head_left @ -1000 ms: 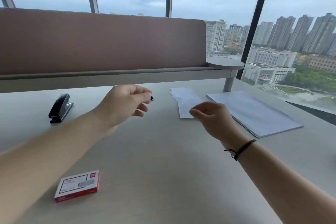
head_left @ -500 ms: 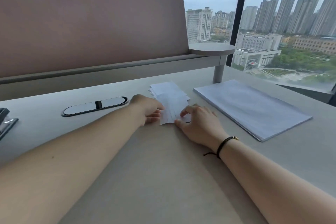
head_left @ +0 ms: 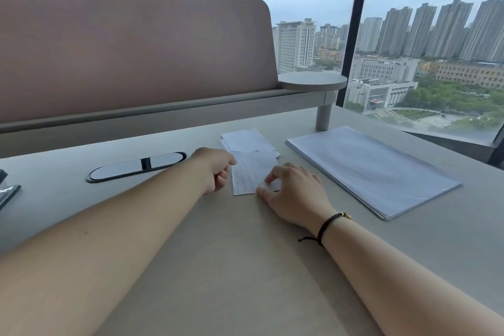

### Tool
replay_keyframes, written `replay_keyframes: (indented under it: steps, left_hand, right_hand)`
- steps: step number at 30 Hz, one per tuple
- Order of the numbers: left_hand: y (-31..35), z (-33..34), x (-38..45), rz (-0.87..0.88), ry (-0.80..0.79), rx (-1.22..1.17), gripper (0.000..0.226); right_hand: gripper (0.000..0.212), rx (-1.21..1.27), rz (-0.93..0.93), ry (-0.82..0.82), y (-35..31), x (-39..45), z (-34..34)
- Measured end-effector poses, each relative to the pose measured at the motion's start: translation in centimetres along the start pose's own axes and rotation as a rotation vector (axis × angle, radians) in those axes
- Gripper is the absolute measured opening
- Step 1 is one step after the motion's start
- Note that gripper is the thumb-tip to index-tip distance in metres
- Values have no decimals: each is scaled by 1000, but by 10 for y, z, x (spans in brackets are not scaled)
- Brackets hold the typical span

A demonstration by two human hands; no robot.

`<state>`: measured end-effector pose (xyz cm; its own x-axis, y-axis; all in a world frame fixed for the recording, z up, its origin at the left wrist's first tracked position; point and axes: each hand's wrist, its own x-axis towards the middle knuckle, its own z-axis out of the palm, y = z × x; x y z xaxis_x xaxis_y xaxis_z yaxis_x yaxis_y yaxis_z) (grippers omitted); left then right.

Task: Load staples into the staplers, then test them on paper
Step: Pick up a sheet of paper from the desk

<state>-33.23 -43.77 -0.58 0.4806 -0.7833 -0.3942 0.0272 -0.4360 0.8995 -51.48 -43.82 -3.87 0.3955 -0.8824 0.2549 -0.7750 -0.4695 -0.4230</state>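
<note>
A small white paper slip [head_left: 249,176] lies on the grey desk [head_left: 218,267], just in front of a loose pile of similar slips [head_left: 245,139]. My left hand [head_left: 215,169] is curled at the slip's left edge, with thumb and forefinger on it. My right hand [head_left: 296,194] pinches the slip's near right corner, its thumb at the bottom edge. Only a black corner of a stapler [head_left: 8,194] shows at the far left edge. The staple box is out of view.
A thick stack of white sheets [head_left: 368,169] lies to the right of my hands. A black oval cable port [head_left: 136,166] is set into the desk on the left. A brown partition with a grey shelf [head_left: 163,106] runs along the back.
Both hands have come down from above the desk onto the paper slip. My view has swung right, so the staple box and most of the stapler have left the frame.
</note>
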Motion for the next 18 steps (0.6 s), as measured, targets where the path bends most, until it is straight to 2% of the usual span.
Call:
replay_keyframes:
  steps: [5, 11, 18]
  left_hand:
    - [0, 4, 3, -36, -121, 62, 25]
    - [1, 1, 8, 8, -41, 69, 23]
    - [7, -2, 19, -36, -69, 42, 28]
  right_hand:
    - [31, 18, 1, 9, 1, 2, 1]
    - [30, 30, 6, 2, 1, 1, 0]
    - [30, 45, 12, -4, 1, 4, 0]
